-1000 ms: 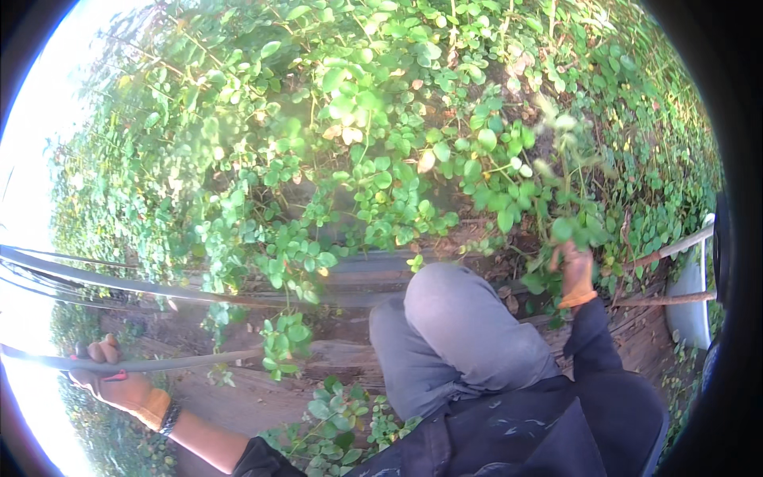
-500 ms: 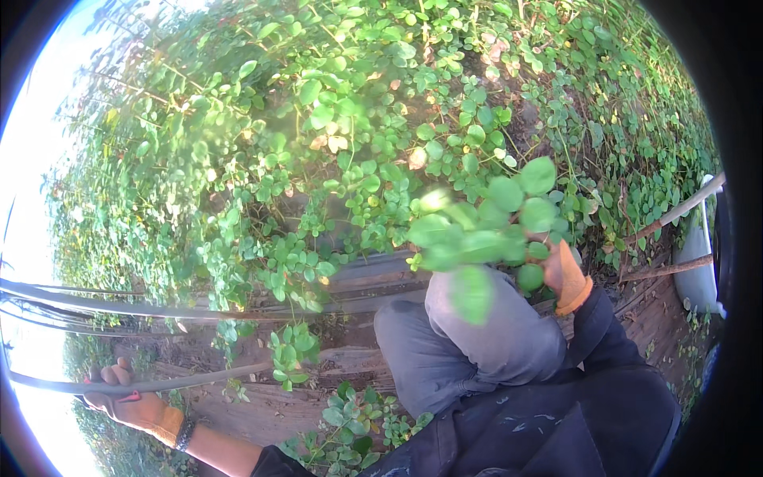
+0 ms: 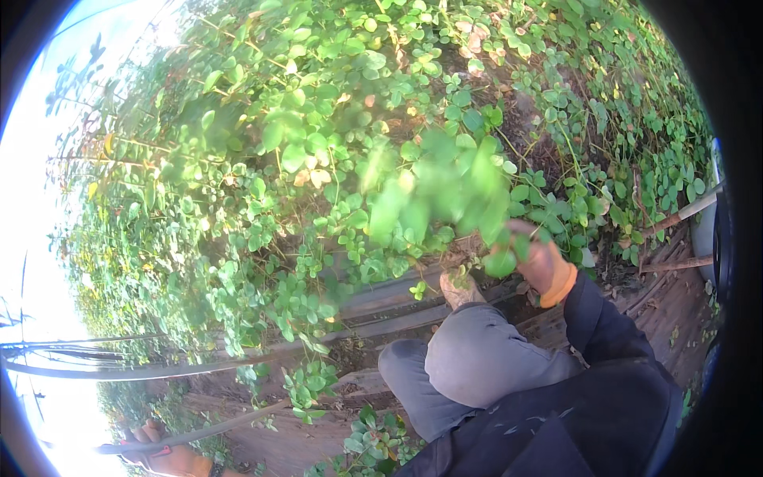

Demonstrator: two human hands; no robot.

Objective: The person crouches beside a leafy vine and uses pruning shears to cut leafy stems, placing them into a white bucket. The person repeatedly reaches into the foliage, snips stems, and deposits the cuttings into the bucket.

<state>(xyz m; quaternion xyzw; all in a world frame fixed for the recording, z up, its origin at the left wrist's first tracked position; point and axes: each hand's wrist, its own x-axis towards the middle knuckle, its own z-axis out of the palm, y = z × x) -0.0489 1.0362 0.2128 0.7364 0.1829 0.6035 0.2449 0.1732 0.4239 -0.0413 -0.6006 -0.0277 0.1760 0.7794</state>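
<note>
My right hand (image 3: 540, 266), in a work glove with an orange cuff, is closed on a leafy green stem (image 3: 449, 191) beyond my knee; motion blurs the leaves. Low at the left edge, my left hand (image 3: 179, 461) wears a similar glove, its fingers curled. A small red piece shows at its palm, but I cannot make out what it belongs to. A thin greyish pole or tube (image 3: 230, 423) crosses in front of those fingers.
Dense leafy bushes (image 3: 278, 183) fill the far side. Long dark lines (image 3: 159, 372) run in from the left. My bent grey-clad knee (image 3: 469, 358) is in the middle. Two sticks (image 3: 675, 264) and a pale container (image 3: 703, 238) are at the right edge.
The leafy stem in my right hand has swung up and leftward, away from my knee, uncovering my foot. My left hand now appears lower, near the picture's bottom edge, as the view shifts.
</note>
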